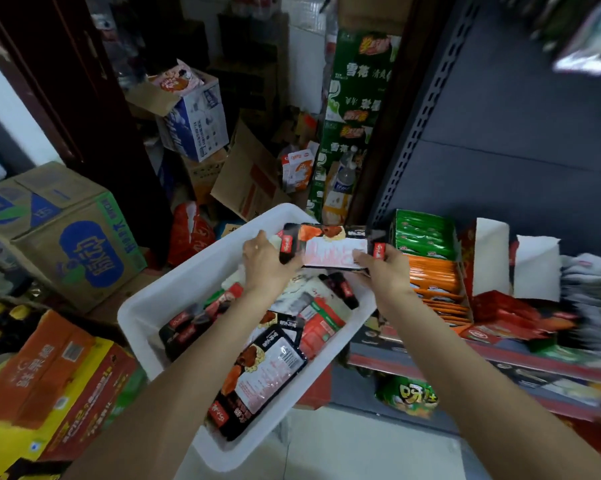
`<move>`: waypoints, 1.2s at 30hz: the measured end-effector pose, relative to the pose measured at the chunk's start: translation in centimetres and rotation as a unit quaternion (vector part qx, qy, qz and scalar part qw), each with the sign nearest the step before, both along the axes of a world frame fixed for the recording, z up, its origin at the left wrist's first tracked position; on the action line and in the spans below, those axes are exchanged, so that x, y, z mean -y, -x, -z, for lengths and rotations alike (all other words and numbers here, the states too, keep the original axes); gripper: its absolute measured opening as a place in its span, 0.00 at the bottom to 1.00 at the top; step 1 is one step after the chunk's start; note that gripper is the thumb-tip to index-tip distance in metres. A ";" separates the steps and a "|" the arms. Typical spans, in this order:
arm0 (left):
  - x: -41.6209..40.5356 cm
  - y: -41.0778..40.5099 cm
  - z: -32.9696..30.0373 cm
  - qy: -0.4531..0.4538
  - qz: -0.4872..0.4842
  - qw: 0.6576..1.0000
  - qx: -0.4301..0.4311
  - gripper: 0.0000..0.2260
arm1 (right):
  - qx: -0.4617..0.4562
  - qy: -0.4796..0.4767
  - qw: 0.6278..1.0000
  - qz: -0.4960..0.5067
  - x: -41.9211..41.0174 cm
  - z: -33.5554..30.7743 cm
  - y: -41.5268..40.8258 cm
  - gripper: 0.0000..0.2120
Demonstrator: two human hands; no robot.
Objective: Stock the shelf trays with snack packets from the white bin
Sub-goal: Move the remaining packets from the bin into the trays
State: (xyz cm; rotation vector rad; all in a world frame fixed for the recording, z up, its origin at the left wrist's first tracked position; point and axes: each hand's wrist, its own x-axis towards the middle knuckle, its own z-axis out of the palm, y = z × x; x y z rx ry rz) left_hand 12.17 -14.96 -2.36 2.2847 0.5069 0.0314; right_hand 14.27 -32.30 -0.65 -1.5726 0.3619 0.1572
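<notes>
Two hands carry one black-and-white snack packet (327,245) level above the far end of the white bin (188,271), one hand at each short end, likely so the flat pack stays square for sliding into a tray. The left hand (262,259) wraps the packet's left end, thumb over the top edge; its grip is closed on the pack. The right hand (382,268) pinches the right end, fingers curled beneath, also gripping it. More packets (264,375) lie loose inside the bin below. Just right of the bin, the shelf trays (465,258) already stand packed with green packets (424,233) and orange packets (434,282) set upright on edge, the likely destination.
</notes>
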 end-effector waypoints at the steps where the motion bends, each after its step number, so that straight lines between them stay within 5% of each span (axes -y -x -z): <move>1: 1.2 -0.6 -0.3 0.085 -0.015 0.996 -0.036 0.38 | 0.001 -0.020 1.000 0.022 1.4 -0.5 0.0 0.05; 4: 5.7 -1.7 -1.6 0.425 -0.031 0.903 -0.062 0.20 | -0.004 -0.098 0.993 0.058 5.4 -1.5 0.3 0.16; 5: 7.2 -1.9 -2.1 0.494 -0.027 0.868 -0.050 0.12 | -0.008 -0.111 0.992 0.057 6.7 -1.7 0.4 0.18; 7: 10.0 -2.3 -3.0 0.522 -0.019 0.852 -0.025 0.05 | -0.021 -0.109 0.992 0.052 9.3 -2.4 0.7 0.22; 12: 17.4 -3.6 -3.5 0.471 0.016 0.882 -0.010 0.08 | -0.001 -0.115 0.990 0.085 17.4 -3.8 1.0 0.04; 14: 19.8 -4.3 -3.3 0.413 0.013 0.911 0.008 0.06 | 0.017 -0.074 0.991 0.106 20.6 -4.1 0.8 0.04; 17: 23.0 -5.5 -3.6 0.279 0.062 0.956 0.069 0.07 | 0.087 0.101 0.980 0.146 26.1 -4.3 0.2 0.05; 19: 24.9 -5.8 -4.3 0.239 0.121 0.959 0.094 0.07 | 0.144 0.232 0.952 0.137 29.6 -4.8 -0.4 0.04; 21: 27.1 -6.0 -4.9 0.219 0.188 0.953 0.096 0.04 | 0.175 0.264 0.942 0.107 32.4 -5.2 -1.1 0.06; 25: 32.5 -6.1 -5.2 0.162 0.259 0.950 0.069 0.14 | 0.187 0.234 0.954 0.005 35.7 -5.3 -2.3 0.08; 30: 37.6 -5.7 -4.6 0.206 0.231 0.949 0.065 0.04 | 0.164 0.145 0.975 -0.024 37.9 -4.2 -3.2 0.08; 36: 40.2 -6.0 -4.1 0.208 0.167 0.960 0.085 0.08 | 0.076 0.031 0.994 -0.070 40.1 -4.1 -2.7 0.10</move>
